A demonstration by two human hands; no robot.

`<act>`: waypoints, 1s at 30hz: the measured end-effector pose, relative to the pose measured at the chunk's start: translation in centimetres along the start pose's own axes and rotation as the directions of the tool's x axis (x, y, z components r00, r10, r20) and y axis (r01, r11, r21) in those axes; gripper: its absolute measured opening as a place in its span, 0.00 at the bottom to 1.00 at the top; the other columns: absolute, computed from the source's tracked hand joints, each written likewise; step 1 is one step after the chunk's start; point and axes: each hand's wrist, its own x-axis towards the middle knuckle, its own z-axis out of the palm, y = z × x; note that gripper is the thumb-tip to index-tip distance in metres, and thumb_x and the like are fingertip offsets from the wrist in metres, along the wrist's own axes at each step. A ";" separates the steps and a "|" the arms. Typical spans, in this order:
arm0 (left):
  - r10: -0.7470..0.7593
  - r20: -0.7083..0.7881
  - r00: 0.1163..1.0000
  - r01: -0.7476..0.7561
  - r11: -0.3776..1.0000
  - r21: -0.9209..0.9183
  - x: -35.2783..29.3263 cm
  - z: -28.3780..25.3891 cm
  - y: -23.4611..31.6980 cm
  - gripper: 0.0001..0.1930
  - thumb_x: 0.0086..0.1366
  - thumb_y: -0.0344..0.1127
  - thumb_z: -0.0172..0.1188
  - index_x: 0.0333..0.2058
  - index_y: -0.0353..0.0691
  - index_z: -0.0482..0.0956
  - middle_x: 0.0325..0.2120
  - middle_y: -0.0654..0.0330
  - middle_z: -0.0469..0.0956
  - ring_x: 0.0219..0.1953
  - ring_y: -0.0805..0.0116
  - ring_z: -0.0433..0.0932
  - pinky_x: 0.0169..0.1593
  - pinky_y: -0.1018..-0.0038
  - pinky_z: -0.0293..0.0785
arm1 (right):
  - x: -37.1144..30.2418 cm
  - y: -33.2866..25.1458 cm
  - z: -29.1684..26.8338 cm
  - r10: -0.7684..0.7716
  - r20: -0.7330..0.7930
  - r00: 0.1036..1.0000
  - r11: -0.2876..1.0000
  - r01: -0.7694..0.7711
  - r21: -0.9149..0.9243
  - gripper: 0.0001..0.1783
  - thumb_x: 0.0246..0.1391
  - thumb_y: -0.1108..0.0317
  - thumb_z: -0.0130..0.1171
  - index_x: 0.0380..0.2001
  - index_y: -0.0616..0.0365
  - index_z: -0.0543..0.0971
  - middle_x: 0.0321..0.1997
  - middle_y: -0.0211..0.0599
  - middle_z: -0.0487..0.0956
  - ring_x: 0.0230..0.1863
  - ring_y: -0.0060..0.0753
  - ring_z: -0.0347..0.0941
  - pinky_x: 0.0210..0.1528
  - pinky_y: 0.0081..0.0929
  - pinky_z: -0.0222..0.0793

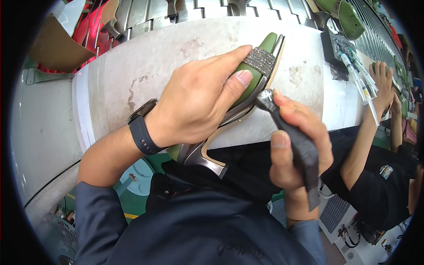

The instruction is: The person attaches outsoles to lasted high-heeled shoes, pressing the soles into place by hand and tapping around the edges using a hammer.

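On the table's near edge a heeled shoe (pixel 251 95) lies on its side, built around a green last (pixel 268 43). A glittery, stone-studded strap (pixel 260 61) crosses its front. The sole faces right, and the metallic block heel (pixel 207 163) sticks out past the edge toward my body. My left hand (pixel 198 95) is wrapped over the shoe from above, its thumb pressing next to the strap. My right hand (pixel 300 141) grips a hammer (pixel 304 154) with a rounded, shiny metal head and a dark handle. That head sits just right of the sole; whether they touch I cannot tell.
Beyond the table (pixel 176 39) runs a slatted metal conveyor carrying more shoes. Syringes (pixel 360 79) lie by a dark block (pixel 334 51) at the right. Farther right a co-worker's hands (pixel 384 88) handle another green last. A light blue stool (pixel 138 176) stands below.
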 end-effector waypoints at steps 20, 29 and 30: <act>0.012 -0.095 0.995 -0.006 0.998 0.064 0.0 0.7 0.1 0.20 0.78 0.40 0.51 0.57 0.28 0.77 0.38 0.41 0.84 0.40 0.48 0.85 0.46 0.65 0.78 | -4.2 -4.4 3.1 0.442 0.227 0.868 0.790 -0.497 0.360 0.15 0.56 0.77 0.68 0.47 0.66 0.81 0.46 0.47 0.87 0.44 0.26 0.84 0.46 0.24 0.78; -0.040 -0.073 0.997 0.044 0.998 0.051 0.1 0.8 0.0 0.19 0.78 0.44 0.50 0.50 0.33 0.81 0.29 0.44 0.82 0.30 0.51 0.81 0.38 0.65 0.76 | -4.0 -3.0 4.3 0.095 -0.042 0.995 0.993 -0.092 0.074 0.16 0.46 0.79 0.71 0.41 0.69 0.82 0.43 0.55 0.86 0.42 0.45 0.85 0.48 0.36 0.80; -0.048 -0.100 0.994 0.051 0.998 0.034 0.2 0.6 -0.3 0.19 0.78 0.44 0.49 0.49 0.33 0.81 0.28 0.44 0.81 0.29 0.50 0.80 0.38 0.64 0.75 | -3.5 -2.5 4.3 0.067 -0.007 0.998 0.997 -0.067 0.048 0.16 0.45 0.80 0.71 0.39 0.68 0.81 0.41 0.53 0.86 0.42 0.48 0.85 0.48 0.36 0.80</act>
